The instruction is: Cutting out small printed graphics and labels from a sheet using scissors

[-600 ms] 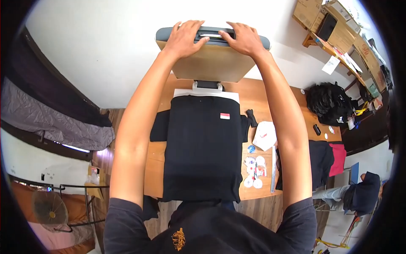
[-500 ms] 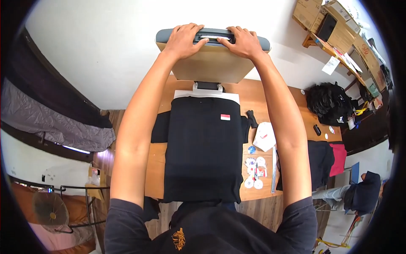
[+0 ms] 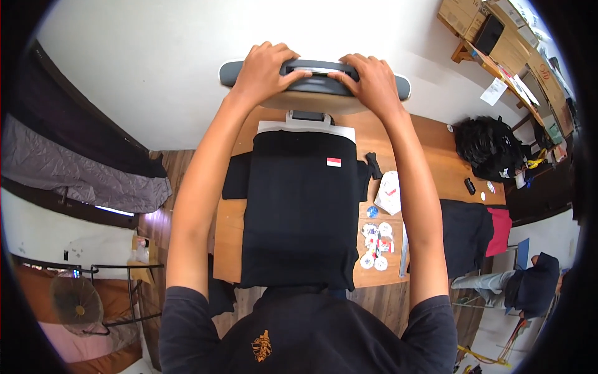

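Note:
Both of my hands are wrapped round the grey handle of a heat press lid (image 3: 327, 101), which stands raised at the back of the table. My left hand (image 3: 265, 73) grips the left end, its thumb over the handle slot. On the right end, my right hand (image 3: 375, 82) is closed in the same way. Under the lid a black T-shirt (image 3: 299, 209) is spread flat over the press's white bed (image 3: 339, 129), sleeves out to the sides. A small red-and-white patch (image 3: 334, 162) lies on its upper right chest.
Right of the shirt are a white plastic bag (image 3: 389, 193), a blue round piece (image 3: 372, 212), several white round stickers (image 3: 374, 262) and a ruler (image 3: 404, 249). Farther right lie folded dark cloth (image 3: 464, 237) and a black bag (image 3: 486, 146). A person (image 3: 529, 283) is at the far right.
My hands have pulled the heat press lid forward and downward, so its top now shows more and its underside less. The shirt and patch still lie on the bed.

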`<state>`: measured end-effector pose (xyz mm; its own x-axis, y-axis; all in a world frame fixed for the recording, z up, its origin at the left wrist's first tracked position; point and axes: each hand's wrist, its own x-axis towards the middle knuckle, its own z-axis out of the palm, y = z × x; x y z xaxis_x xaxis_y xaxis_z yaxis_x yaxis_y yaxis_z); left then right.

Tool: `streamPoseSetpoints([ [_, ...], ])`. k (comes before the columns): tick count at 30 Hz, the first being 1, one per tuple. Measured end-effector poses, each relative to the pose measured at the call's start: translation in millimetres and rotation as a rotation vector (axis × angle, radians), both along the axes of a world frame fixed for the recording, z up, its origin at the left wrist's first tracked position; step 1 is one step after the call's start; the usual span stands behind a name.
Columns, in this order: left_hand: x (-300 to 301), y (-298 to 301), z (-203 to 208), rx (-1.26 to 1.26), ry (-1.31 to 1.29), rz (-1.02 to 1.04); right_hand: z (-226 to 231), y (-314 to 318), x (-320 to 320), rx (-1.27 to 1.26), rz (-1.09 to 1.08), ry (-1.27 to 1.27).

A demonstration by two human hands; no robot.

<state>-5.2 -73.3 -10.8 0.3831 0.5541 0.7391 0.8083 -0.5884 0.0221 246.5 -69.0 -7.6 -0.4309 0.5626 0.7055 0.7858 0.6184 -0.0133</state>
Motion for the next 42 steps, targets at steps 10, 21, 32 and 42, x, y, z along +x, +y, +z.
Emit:
streamPoseSetpoints([
  [10,-10,-158,-73,-0.221,-0.139,-0.044,-84,-151,-13,-0.098,0.064,0.020],
  [21,-16,-294,-222,-0.386,-0.068,0.031,-216,-286,-16,-0.285,0.047,-0.002],
  [32,1,-333,-325,-0.409,-0.107,0.066,-331,-323,-7,-0.341,0.019,0.061],
  [42,2,-333,-347,-0.478,-0.128,0.067,-358,-324,-5,-0.354,0.012,0.092],
])
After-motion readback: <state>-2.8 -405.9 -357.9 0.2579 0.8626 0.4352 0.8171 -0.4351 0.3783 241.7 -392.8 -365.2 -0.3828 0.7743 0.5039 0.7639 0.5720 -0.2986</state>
